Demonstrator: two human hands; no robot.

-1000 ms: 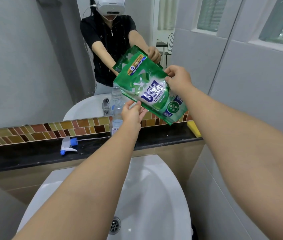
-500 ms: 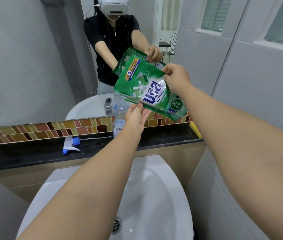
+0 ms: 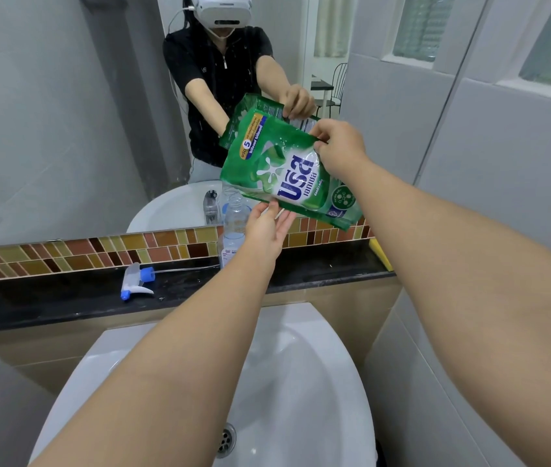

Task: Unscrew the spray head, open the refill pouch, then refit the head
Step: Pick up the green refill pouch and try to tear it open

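A green refill pouch point(image 3: 277, 170) hangs tilted above the dark ledge. My right hand point(image 3: 338, 150) pinches its upper right edge. Under the pouch's lower edge my left hand point(image 3: 265, 227) touches it with straight, spread fingers. Just left of that hand a clear spray bottle point(image 3: 232, 227) stands open-necked on the ledge, with a little liquid at its bottom. The white and blue spray head point(image 3: 136, 281) lies on its side further left on the ledge, its thin tube pointing toward the bottle.
A black ledge point(image 3: 48, 298) runs below a strip of brown mosaic tiles and a large mirror. A white basin point(image 3: 294, 382) with a drain sits under my arms. A yellow sponge point(image 3: 380, 252) lies at the ledge's right end. Grey tiled wall stands close on the right.
My left hand has let go of the pouch's lower corner and opened flat beneath it. The pouch has shifted slightly, still pinched by my right hand.
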